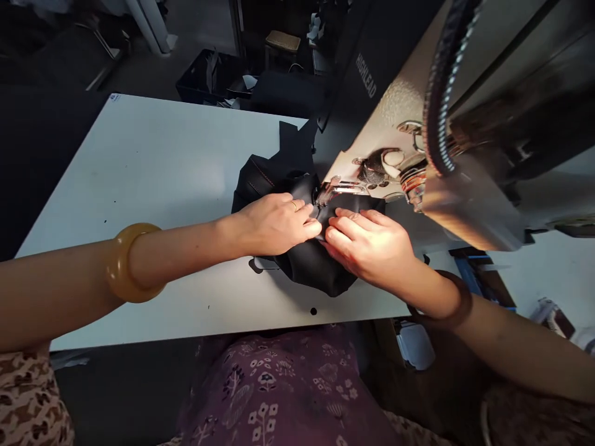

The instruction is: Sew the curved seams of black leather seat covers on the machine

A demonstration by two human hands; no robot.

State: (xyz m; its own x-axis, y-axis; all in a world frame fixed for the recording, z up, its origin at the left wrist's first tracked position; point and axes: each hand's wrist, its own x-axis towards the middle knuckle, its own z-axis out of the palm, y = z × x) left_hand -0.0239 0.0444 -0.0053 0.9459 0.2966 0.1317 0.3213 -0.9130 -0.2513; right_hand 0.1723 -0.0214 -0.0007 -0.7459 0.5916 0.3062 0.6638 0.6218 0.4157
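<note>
A bunched piece of black leather [297, 260] with a line of reddish stitching [263, 175] lies on the white sewing table [153, 167], under my hands. My left hand [274, 224], with an amber bangle [130, 263] on the wrist, presses and holds the leather just left of the presser foot. My right hand [367, 251], wearing a dark brown bangle [449, 306], grips the leather from the other side, its fingertips almost meeting my left fingers. The metal presser foot [332, 192] sits at the leather's edge, and the needle is hidden.
The cream-and-black HIGHLEAD sewing machine [418, 148] overhangs the table at the right. Beyond the table's far edge stand a black crate [209, 77] and a woven-top stool [283, 42]. My purple floral clothing [279, 384] lies below the near edge.
</note>
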